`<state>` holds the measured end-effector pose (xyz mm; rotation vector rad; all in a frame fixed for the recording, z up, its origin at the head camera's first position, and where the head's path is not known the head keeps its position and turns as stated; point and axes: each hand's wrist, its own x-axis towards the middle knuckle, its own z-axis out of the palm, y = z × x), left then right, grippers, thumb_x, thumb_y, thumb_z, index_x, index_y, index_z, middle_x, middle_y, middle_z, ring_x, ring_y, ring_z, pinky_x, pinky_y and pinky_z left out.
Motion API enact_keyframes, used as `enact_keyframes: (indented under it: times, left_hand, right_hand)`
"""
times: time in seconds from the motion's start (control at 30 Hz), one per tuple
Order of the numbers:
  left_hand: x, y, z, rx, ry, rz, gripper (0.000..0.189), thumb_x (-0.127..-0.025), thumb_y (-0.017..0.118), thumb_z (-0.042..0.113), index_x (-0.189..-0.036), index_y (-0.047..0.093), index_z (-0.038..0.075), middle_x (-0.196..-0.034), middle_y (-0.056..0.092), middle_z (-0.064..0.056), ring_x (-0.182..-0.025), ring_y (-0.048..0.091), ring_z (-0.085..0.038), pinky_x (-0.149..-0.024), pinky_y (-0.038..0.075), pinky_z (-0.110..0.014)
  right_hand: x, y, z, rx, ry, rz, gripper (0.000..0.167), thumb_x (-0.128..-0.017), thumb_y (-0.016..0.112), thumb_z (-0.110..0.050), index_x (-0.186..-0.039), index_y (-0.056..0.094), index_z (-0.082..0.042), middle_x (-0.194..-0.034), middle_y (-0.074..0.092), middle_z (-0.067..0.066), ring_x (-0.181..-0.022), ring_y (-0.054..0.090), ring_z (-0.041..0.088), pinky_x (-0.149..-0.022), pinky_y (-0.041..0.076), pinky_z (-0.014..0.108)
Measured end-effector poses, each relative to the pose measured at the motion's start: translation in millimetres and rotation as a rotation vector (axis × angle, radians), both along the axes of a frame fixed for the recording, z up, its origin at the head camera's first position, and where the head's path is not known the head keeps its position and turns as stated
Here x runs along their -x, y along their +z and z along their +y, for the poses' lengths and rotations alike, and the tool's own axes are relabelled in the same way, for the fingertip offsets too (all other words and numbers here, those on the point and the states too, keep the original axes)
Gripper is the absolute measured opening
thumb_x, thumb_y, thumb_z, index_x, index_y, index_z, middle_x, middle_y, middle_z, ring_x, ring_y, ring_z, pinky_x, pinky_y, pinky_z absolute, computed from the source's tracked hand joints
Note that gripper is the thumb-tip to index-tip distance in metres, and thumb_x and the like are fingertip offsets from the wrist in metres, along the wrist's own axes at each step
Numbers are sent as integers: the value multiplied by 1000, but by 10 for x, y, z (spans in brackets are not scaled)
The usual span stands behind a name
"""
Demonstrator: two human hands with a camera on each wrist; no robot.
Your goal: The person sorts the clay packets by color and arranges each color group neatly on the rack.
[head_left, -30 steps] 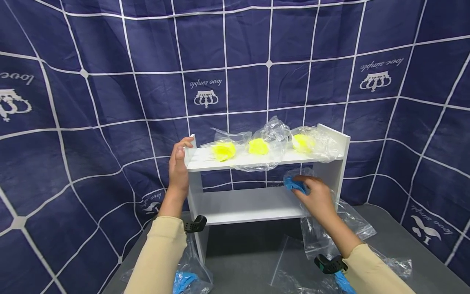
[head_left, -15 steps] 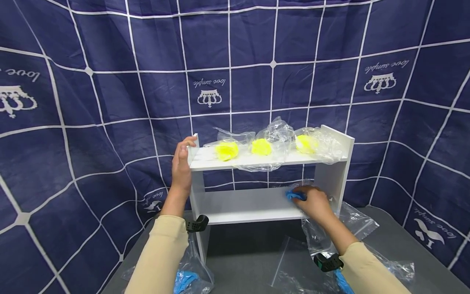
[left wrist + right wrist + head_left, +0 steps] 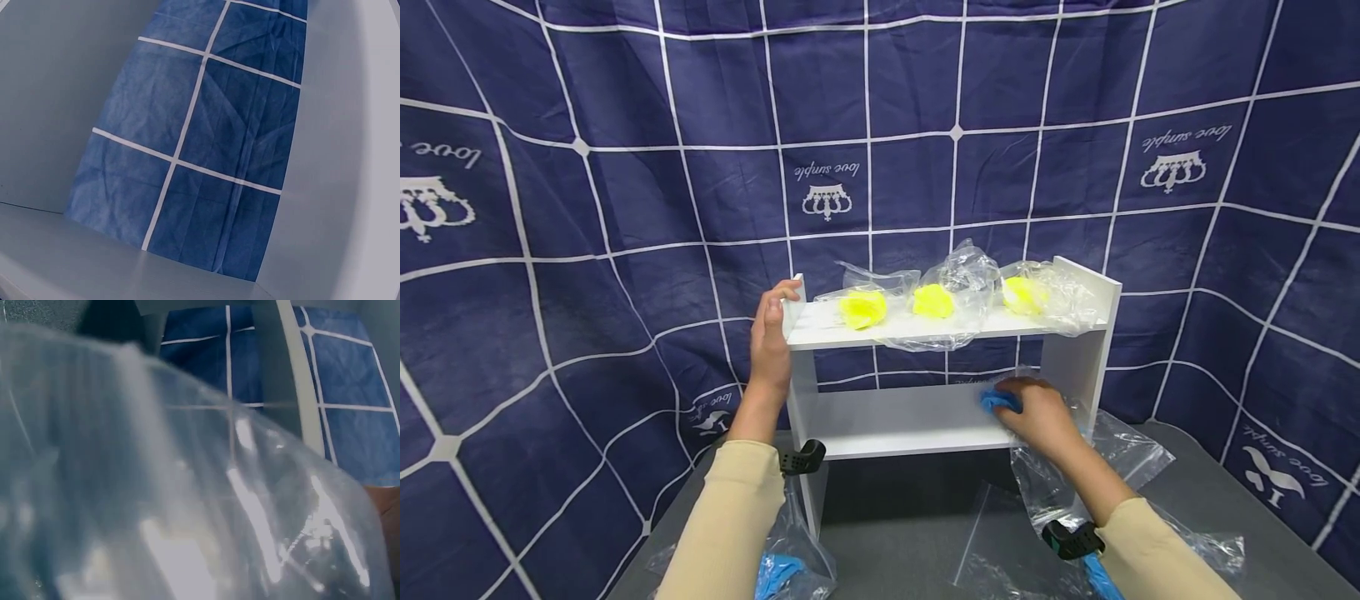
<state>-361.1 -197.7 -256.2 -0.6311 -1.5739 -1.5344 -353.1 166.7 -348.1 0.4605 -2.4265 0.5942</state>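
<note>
A white two-tier shelf (image 3: 910, 425) stands on the dark table. My left hand (image 3: 769, 350) holds its left side panel near the top, the fingers bent at the panel's upper edge. At the right end of the lower tier, my right hand (image 3: 1037, 417) pinches a crumpled blue lump (image 3: 1000, 401) in a clear plastic bag (image 3: 1037, 483). The bag hangs below the hand past the tier's front edge. In the right wrist view this clear bag (image 3: 187, 487) covers most of the picture and hides the fingers. Only bare shelf and curtain appear in the left wrist view.
Along the upper tier lie three yellow lumps (image 3: 862, 309) in clear bags. Another bagged blue lump (image 3: 777, 573) is on the table at front left. More clear bags (image 3: 1000, 542) and a blue piece (image 3: 1101, 577) lie at front right. A blue checked curtain (image 3: 910, 183) hangs behind.
My right hand has lowered the bagged blue lump from just under the upper tier to the lower tier. The left hand keeps its place on the side panel.
</note>
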Motion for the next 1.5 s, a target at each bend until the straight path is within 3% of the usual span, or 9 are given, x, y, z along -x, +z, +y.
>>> enact_keyframes:
  times: [0.23,0.53,0.7,0.83,1.03,1.23,1.37,1.5]
  left_hand:
    - [-9,-12,4,2,-5,12,43,-102,32,32,-107,49,-6,-141,54,-18,-143,41,-25,-116,24,-32]
    - [17,-10,-18,2,0,23,44,-102,32,32,-108,48,-8,-141,55,-17,-143,42,-24,-116,25,-30]
    - [23,2,-14,1,-5,40,44,-103,32,33,-107,49,-8,-141,53,-21,-142,42,-24,-116,25,-30]
    - [19,16,-15,3,0,39,43,-103,32,33,-105,50,-6,-141,53,-22,-142,43,-24,-116,26,-30]
    - [-2,15,-28,12,33,20,48,-103,34,40,-107,50,-5,-141,55,-18,-141,43,-22,-115,26,-32]
    - [-9,21,-28,22,24,11,47,-103,32,37,-109,48,-7,-142,54,-18,-143,41,-21,-117,24,-34]
    - [5,17,-27,18,17,16,44,-103,31,32,-108,48,-7,-142,54,-17,-144,40,-22,-117,24,-34]
    - [12,1,-23,23,20,11,44,-103,30,32,-109,48,-8,-142,54,-18,-144,40,-22,-117,23,-34]
  right_hand:
    - [-165,81,-27,-22,9,114,27,-82,78,-16,-107,74,-6,-111,74,14,-105,64,42,-90,50,57]
    - [-659,318,20,56,81,278,33,-86,75,-9,-118,70,-14,-125,69,10,-116,57,31,-88,50,55]
    - [-911,414,167,77,87,393,44,-81,76,-2,-123,69,-15,-133,65,6,-118,54,27,-90,44,46]
    - [-1066,408,349,119,81,401,53,-79,76,-1,-129,66,-17,-142,59,5,-124,49,21,-98,35,31]
    - [-1150,231,723,233,136,351,64,-80,74,3,-140,57,-14,-152,51,3,-136,37,-4,-105,22,6]
    - [-1124,-37,1079,391,172,335,48,-94,53,10,-142,51,1,-148,53,-8,-132,43,-4,-102,30,5]
    - [-1108,-250,1273,429,122,273,42,-101,42,5,-142,50,3,-142,52,-22,-129,45,-9,-97,31,2]
    - [-1083,-508,1471,415,50,180,41,-103,45,-2,-144,49,-3,-138,48,-32,-124,43,-19,-91,31,-1]
